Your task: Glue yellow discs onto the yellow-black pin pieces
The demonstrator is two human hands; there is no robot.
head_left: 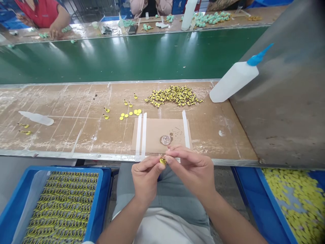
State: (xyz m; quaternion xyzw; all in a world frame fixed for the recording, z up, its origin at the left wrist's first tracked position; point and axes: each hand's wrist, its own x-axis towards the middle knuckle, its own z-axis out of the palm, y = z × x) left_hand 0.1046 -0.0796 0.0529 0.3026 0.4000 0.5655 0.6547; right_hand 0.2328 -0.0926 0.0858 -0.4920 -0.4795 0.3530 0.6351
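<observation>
My left hand (145,179) pinches a small yellow disc (163,161) between thumb and fingertips, above the table's front edge. Against it, my right hand (194,173) is closed on a tiny dark-and-yellow figure, mostly covered by the fingertips. Just beyond the hands, a cardboard sheet (157,128) taped with white strips carries a small round clear blob (165,140) with wet spots beside it. Loose yellow discs (130,114) lie left of the sheet, near several figures standing on discs (106,110). A heap of yellow-and-black figures (175,96) lies behind it.
A white bottle with a blue nozzle (235,81) leans against the metal panel (286,101) at right. Blue trays flank my lap: one with rows of figures (63,203), one with yellow discs (297,200). Beyond the green belt (132,57), people handle mint-green pieces (210,18).
</observation>
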